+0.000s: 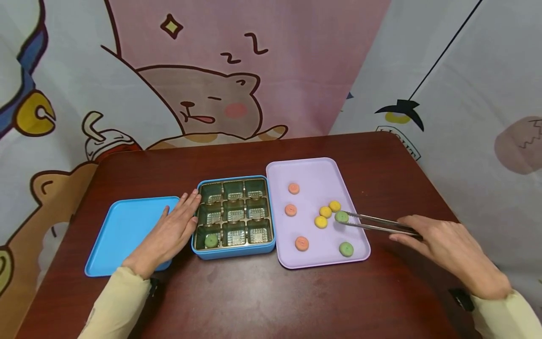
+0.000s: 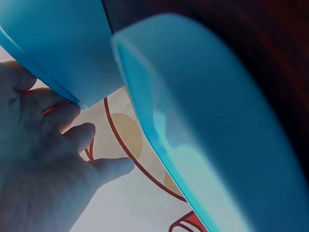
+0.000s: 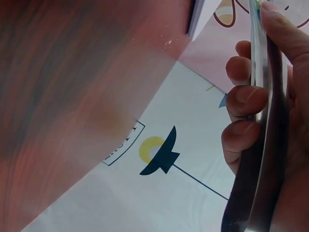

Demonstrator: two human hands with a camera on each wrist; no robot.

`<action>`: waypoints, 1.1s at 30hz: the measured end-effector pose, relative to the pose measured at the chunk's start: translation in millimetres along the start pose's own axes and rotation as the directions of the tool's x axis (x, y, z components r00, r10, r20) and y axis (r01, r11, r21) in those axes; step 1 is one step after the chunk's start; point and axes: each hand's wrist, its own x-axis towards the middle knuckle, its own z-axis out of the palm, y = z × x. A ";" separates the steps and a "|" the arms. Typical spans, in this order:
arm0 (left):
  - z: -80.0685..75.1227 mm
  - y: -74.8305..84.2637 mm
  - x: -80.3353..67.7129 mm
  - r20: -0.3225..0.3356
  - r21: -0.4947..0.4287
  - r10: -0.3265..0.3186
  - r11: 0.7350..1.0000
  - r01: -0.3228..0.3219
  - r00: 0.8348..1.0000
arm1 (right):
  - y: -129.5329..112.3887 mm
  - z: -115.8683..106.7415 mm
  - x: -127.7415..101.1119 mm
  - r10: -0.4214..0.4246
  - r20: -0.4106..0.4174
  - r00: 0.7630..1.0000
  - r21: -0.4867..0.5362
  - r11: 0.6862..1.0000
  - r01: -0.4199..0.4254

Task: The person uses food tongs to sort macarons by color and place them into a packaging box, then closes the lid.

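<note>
Dark wooden table point(image 1: 322, 301), cartoon curtain behind. Green sweet point(image 1: 341, 216) on lilac tray point(image 1: 311, 167) pinched by metal tongs point(image 1: 377, 224), gripped in right hand point(image 1: 453, 252). One green sweet point(image 1: 211, 240) already placed in blue compartment box point(image 1: 233, 252); eight sweets left on tray. Box steadied by flat left hand point(image 1: 169, 233), beside blue lid point(image 1: 123, 226).

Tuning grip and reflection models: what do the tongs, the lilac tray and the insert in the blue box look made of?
Tongs: polished metal, probably steel; silvery with mirror glints in the right wrist view.
Lilac tray: looks like matte plastic; even colour, soft rounded rim, no glare.
Insert in the blue box: likely thin formed plastic with a glossy, metallic-gold look; ribbed cells catch highlights. Cannot confirm foil or plastic.
</note>
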 end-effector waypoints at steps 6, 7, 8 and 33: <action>0.2 0.0 -1.1 -0.006 0.005 0.002 1.000 -0.002 1.000 | -4.3 -2.6 7.2 0.001 -0.012 1.000 0.009 1.000 -0.001; 0.2 0.0 -1.4 -0.006 0.005 0.002 1.000 -0.002 1.000 | -5.3 -2.9 8.6 0.001 -0.013 1.000 0.007 1.000 -0.001; 0.4 -0.1 -1.6 -0.006 0.006 0.001 1.000 -0.001 1.000 | -6.3 -3.1 9.9 0.001 -0.013 1.000 0.007 1.000 -0.001; 2.9 1.2 0.9 0.001 0.021 -0.021 1.000 0.021 1.000 | -32.2 -2.1 50.9 -0.081 -0.104 0.991 0.047 0.995 0.086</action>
